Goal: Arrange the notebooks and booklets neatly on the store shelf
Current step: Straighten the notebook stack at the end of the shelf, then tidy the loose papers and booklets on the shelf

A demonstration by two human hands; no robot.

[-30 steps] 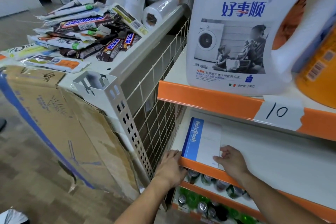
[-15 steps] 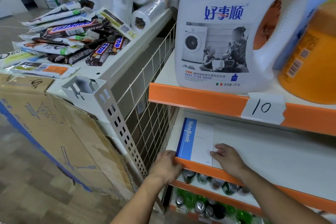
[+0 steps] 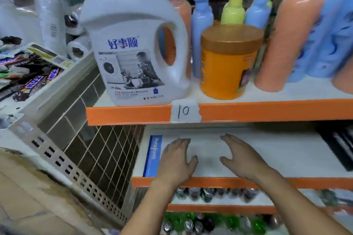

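A white notebook (image 3: 152, 155) with a blue "NoteBook" spine strip lies flat at the left end of the middle shelf (image 3: 286, 158), which has an orange front edge. My left hand (image 3: 176, 160) rests palm down on the notebook's cover, fingers spread. My right hand (image 3: 241, 155) hovers flat over the shelf just right of the notebook, fingers apart, holding nothing. Dark booklets (image 3: 342, 147) lie at the shelf's far right edge, partly cut off.
The upper shelf carries a white detergent jug (image 3: 131, 47), an orange tub (image 3: 227, 63) and tall coloured bottles (image 3: 286, 40), with a "10" price tag (image 3: 184, 110). A wire rack (image 3: 91, 139) with candy bars (image 3: 32, 74) stands left. Drink bottles (image 3: 200, 221) fill the lower shelves.
The view swung right and upward. My left hand moved from the shelf's front corner onto the notebook cover. My right hand lifted off the notebook's edge and opened flat further right.
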